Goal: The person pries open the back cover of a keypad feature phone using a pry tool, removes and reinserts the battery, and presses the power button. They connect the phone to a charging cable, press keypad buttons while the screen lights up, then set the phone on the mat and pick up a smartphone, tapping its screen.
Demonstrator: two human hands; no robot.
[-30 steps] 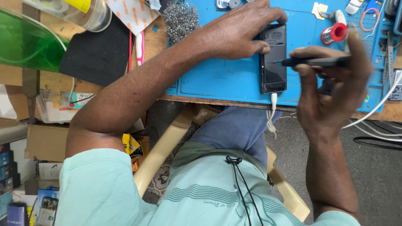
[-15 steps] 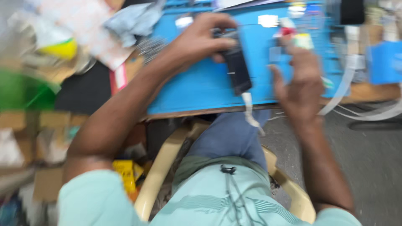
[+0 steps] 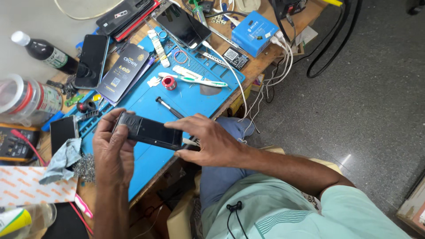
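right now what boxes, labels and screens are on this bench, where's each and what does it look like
Dark phone: held in both hands over the blue mat, screen off.
Black phone: far left, flat, screen dark.
Black phone: top centre, glossy, dark.
Black flat box: beside the left phone, gold print.
Blue box: top right, squarish, white print.
Dark bottle: far left, white cap, pale label.

Glossy black phone, matt blue rubbery mat, worn wooden bench.
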